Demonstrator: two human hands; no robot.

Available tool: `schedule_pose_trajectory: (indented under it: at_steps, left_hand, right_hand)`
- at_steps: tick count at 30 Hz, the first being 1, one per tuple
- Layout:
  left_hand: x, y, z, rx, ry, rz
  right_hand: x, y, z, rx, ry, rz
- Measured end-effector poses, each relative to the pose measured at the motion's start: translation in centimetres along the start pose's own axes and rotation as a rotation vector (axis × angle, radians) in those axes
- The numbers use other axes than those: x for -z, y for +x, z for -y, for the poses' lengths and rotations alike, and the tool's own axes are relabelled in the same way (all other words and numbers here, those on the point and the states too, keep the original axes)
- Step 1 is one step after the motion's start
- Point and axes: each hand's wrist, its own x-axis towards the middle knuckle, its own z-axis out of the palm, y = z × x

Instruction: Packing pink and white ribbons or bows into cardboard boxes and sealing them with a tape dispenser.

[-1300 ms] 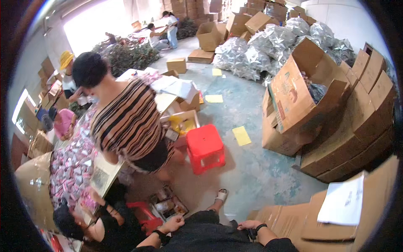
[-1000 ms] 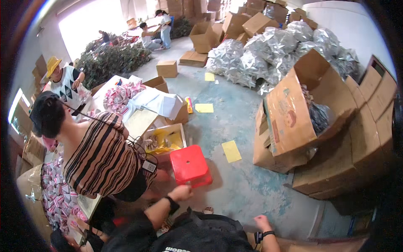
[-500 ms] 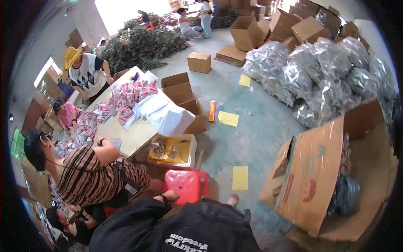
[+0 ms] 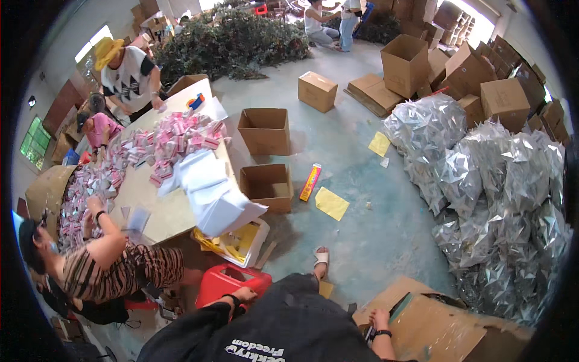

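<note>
In the head view, the person has moved forward: the tall brown carton (image 4: 431, 329) that stood to the right half a second ago is now low at the right, beside the body, and the bagged silver star shapes (image 4: 482, 169) fill more of that side. The red plastic stool (image 4: 212, 282) has slid to the lower left, so both hands pass between the two things, which suggests walking rather than handling.

The left hand (image 4: 244, 294) is just beside the stool, overlapping its edge in the view; its fingers look curled, but I cannot tell whether they touch the plastic or close on anything. The right hand (image 4: 379, 318) hangs over the carton's near side, fingers bent, and whether they are clamped on something cannot be made out.

The stool looks bright and smooth, with a cut-out opening in it, and is on the floor near a white foam box (image 4: 258, 246) of yellow pieces at the end of the counter (image 4: 163, 208). The carton is plain brown cardboard with taped, worn panels and a dark green edge. A sandalled foot (image 4: 322, 258) shows ahead of the body.
</note>
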Motion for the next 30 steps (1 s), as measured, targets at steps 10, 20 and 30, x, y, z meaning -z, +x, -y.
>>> schedule_pose_trajectory:
  at_steps: [10,20,30]
  left_hand:
    - [22.1,10.1,-33.7,-0.501,-0.517,-0.509]
    - [30.1,17.4,-29.0,-0.298,0.199,-0.583]
    - [32.4,19.1,-37.3,0.244,-1.162,-0.71]
  right_hand:
    - [-7.8,10.9,27.7,-0.01,-0.243,0.224]
    - [-18.8,31.1,45.9,1.016,-1.514,0.703]
    - [-42.6,44.4,85.7,0.191,-0.626,0.504]
